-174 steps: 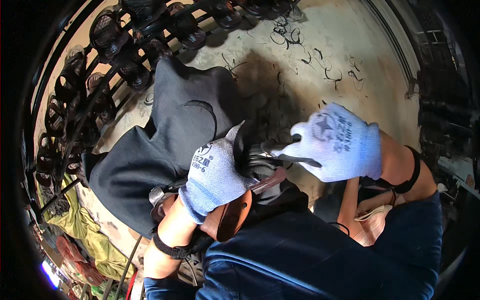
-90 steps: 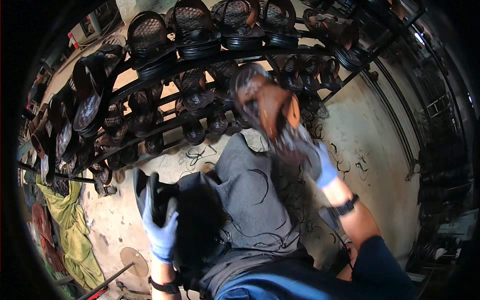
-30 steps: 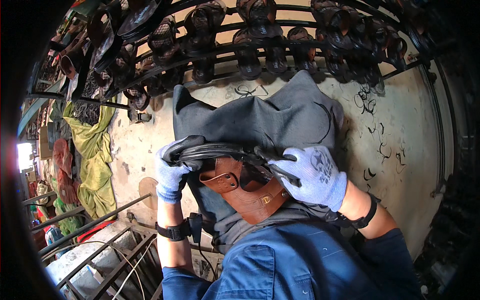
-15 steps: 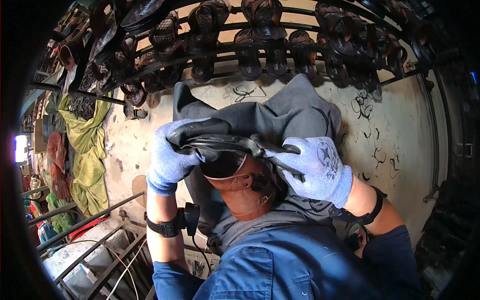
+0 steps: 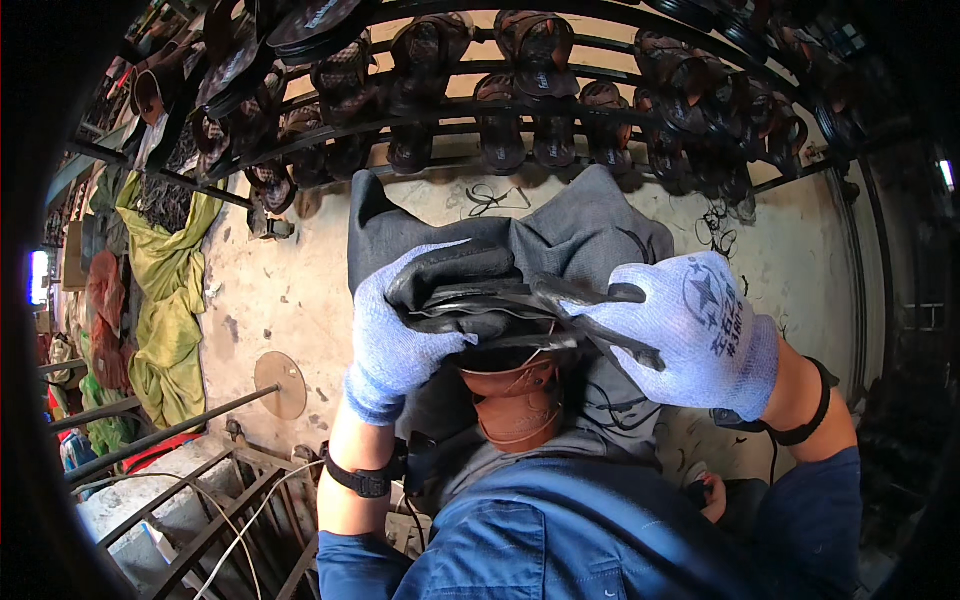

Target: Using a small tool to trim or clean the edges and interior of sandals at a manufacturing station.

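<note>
Room is tight: my left grip (image 5: 400, 335) and right grip (image 5: 690, 335) both clamp the black leather sandal (image 5: 490, 295) over the grey cloth (image 5: 590, 235), curved metal rack of sandals (image 5: 520, 100) beyond.

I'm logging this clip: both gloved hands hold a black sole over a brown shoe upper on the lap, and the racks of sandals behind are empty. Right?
Not quite. The head view shows the racks full of dark sandals, not empty. The rest stands: left hand and right hand, both gloved, hold the black sole over the brown shoe upper on the lap.
</note>
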A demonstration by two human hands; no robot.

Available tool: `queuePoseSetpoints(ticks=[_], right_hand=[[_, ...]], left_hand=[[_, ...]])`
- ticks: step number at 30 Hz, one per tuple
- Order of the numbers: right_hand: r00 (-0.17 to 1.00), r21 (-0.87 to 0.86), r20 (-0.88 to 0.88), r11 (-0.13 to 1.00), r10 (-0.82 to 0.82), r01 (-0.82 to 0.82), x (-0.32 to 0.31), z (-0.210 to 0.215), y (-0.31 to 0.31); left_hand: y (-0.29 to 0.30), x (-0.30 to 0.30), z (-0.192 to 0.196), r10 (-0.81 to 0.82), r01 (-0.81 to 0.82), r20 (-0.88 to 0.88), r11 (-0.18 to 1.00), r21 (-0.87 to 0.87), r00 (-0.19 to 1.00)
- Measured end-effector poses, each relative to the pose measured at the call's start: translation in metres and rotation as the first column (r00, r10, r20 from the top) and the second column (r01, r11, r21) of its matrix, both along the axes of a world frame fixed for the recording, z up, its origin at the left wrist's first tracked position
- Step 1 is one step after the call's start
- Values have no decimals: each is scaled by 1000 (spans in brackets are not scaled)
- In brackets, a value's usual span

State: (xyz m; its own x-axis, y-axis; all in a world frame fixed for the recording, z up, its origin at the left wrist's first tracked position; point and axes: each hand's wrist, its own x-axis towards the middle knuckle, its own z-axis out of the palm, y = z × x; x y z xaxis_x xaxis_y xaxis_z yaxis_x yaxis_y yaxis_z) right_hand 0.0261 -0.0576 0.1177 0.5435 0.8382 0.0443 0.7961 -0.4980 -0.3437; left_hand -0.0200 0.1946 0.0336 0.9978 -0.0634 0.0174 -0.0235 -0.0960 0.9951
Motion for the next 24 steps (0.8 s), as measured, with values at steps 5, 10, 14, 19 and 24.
queuePoseSetpoints(ticks=[5,10,14,19,24], right_hand=[[995,-145,85,989,53,-41,6,21,-7],[994,-180,99,983,54,-35,3,23,-38],[999,-274,21,961,-34,39,-18,25,-69],[982,-261,5,948,-189,184,-52,23,-101],[979,-306,44,930,-201,205,-52,29,-111]], left_hand=[[-23,2,6,-43,42,-3,993,-115,999],[-52,15,19,-181,195,165,978,-70,969],[-83,20,13,-333,333,178,942,30,926],[-111,5,5,-263,252,-7,932,-259,965],[-125,4,0,-269,273,48,952,-140,962]])
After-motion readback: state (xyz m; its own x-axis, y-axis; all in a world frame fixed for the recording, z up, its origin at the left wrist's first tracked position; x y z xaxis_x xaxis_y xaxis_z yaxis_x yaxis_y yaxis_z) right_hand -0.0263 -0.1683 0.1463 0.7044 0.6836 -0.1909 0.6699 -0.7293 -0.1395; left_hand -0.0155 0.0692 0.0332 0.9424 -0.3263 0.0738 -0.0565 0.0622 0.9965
